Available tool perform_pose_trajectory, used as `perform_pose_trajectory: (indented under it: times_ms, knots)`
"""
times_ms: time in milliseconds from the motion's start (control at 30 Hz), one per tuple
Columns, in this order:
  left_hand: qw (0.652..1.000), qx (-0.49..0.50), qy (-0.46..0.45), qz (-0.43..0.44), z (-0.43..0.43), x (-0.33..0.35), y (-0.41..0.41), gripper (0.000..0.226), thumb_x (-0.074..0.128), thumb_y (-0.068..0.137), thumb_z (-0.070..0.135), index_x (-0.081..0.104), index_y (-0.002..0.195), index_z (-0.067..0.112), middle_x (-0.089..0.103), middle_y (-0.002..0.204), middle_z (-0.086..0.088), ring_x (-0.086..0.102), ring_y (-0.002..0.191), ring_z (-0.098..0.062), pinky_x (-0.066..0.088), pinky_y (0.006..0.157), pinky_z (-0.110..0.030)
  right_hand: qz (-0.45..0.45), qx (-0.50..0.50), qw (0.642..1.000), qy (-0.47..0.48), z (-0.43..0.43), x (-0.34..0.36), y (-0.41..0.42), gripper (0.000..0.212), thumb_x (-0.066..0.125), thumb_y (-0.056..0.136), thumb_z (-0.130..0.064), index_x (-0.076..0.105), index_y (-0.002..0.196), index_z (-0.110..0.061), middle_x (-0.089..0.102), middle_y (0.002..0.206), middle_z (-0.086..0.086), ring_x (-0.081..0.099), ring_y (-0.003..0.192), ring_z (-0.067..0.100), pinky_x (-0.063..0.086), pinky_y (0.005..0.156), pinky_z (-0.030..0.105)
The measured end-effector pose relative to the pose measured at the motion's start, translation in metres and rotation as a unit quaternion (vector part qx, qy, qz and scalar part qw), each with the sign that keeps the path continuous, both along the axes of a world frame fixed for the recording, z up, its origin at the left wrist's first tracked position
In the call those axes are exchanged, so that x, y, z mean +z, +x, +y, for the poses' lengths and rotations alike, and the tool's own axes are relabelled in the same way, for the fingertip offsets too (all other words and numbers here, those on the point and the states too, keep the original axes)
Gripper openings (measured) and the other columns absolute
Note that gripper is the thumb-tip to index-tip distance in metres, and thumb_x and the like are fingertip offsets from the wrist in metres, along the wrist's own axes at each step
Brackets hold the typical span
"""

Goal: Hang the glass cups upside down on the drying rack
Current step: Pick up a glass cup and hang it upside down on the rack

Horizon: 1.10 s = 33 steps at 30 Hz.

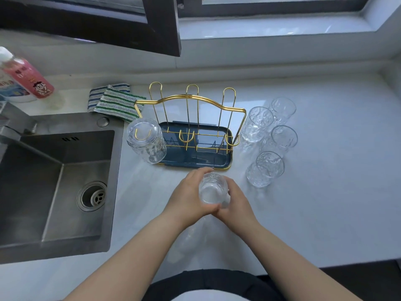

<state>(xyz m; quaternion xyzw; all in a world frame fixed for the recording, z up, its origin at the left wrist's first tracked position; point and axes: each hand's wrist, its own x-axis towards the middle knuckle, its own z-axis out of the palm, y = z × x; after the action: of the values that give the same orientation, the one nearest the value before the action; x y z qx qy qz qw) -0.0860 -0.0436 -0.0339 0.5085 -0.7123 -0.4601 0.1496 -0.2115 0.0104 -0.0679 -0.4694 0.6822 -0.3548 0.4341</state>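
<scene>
Glass cup [213, 190] sits clasped between our left hand [187, 197] and right hand [235, 203], both wrapped around it above the counter [325, 203], just before the drying rack [195, 131]. One inverted cup [145, 143] hangs on the rack's left prong; four upright cups [265, 169] stand right.

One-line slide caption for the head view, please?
Both hands hold a glass cup before the gold rack; one cup hangs inverted, four wait.
</scene>
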Motion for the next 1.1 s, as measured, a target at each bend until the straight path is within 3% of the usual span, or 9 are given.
perform_pose_trajectory:
  times_ms: [167,267,333,433,600,700,867,1000,1100]
  knots:
    - [0.996,0.025,0.013,0.083,0.000,0.032,0.019,0.064,0.082,0.050,0.027,0.047,0.102,0.038,0.060,0.103,0.017,0.056,0.098,0.000,0.046,0.081,-0.013,-0.185,0.025,0.981,0.047,0.008,0.021,-0.016,0.077,0.079,0.057,-0.028,0.042,0.124,-0.038,0.052,0.132,-0.003,0.055,0.117,0.010,0.047,0.097,0.026]
    - [0.978,0.040,0.067,0.194,0.001,0.049,0.034,0.062,0.080,0.049,0.026,0.048,0.102,0.034,0.060,0.106,0.013,0.058,0.106,-0.009,0.048,0.091,-0.025,-0.454,0.044,0.884,0.103,0.004,0.043,-0.021,0.070,0.076,0.064,-0.026,0.048,0.128,-0.022,0.057,0.133,0.011,0.057,0.120,0.027,0.047,0.101,0.042]
    - [0.963,0.036,0.090,0.252,0.000,0.056,0.039,0.062,0.078,0.051,0.019,0.046,0.103,0.029,0.060,0.111,0.010,0.058,0.109,-0.014,0.048,0.094,-0.033,-0.502,0.048,0.861,0.066,-0.003,0.060,-0.017,0.064,0.078,0.065,-0.033,0.054,0.123,-0.019,0.062,0.126,0.007,0.058,0.117,0.029,0.048,0.099,0.043]
    - [0.969,0.027,0.043,0.240,-0.009,0.067,0.045,0.064,0.076,0.054,0.017,0.042,0.107,0.030,0.060,0.111,0.016,0.056,0.111,-0.011,0.043,0.099,-0.030,-0.411,0.014,0.911,-0.029,-0.021,0.095,-0.008,0.069,0.085,0.054,-0.033,0.057,0.116,-0.025,0.068,0.108,-0.001,0.065,0.104,0.023,0.054,0.086,0.038]
    - [0.981,0.044,-0.166,0.090,-0.035,0.090,0.041,0.079,0.081,0.059,0.029,0.035,0.123,0.037,0.041,0.119,0.030,0.038,0.114,0.014,0.026,0.091,0.002,-0.065,0.037,0.984,-0.162,-0.049,0.147,0.000,0.088,0.085,0.051,-0.016,0.037,0.123,-0.035,0.058,0.103,-0.026,0.062,0.100,0.001,0.051,0.084,0.018]
    - [0.971,0.045,-0.221,0.081,-0.052,0.089,0.037,0.084,0.079,0.063,0.036,0.028,0.130,0.037,0.039,0.120,0.031,0.038,0.116,0.012,0.029,0.100,-0.009,0.064,0.050,0.981,-0.175,-0.068,0.150,0.011,0.082,0.086,0.053,-0.019,0.038,0.119,-0.031,0.055,0.107,-0.020,0.056,0.094,-0.002,0.046,0.083,0.013]
    - [0.980,0.020,-0.200,-0.004,-0.067,0.073,0.037,0.088,0.078,0.067,0.030,0.026,0.137,0.026,0.050,0.127,-0.002,0.043,0.120,-0.022,0.035,0.103,-0.042,0.098,0.042,0.986,-0.131,-0.088,0.121,0.022,0.085,0.087,0.054,-0.025,0.042,0.126,-0.024,0.058,0.120,-0.007,0.055,0.107,0.012,0.046,0.091,0.027]
    - [0.958,-0.024,-0.262,-0.113,-0.077,0.065,0.038,0.081,0.078,0.065,0.032,0.039,0.132,0.012,0.061,0.118,-0.008,0.047,0.116,-0.027,0.010,0.113,-0.033,0.089,0.036,0.990,-0.103,-0.092,0.103,0.025,0.087,0.087,0.053,-0.031,0.041,0.127,-0.025,0.057,0.121,-0.009,0.050,0.103,0.001,0.043,0.091,0.023]
    - [0.936,-0.047,-0.302,-0.175,-0.087,0.065,0.041,0.078,0.077,0.062,0.039,0.045,0.127,0.010,0.063,0.113,-0.011,0.051,0.112,-0.031,0.013,0.108,-0.030,0.074,0.025,0.993,-0.093,-0.096,0.095,0.026,0.089,0.087,0.053,-0.033,0.041,0.129,-0.024,0.057,0.124,-0.008,0.050,0.107,0.002,0.044,0.095,0.026]
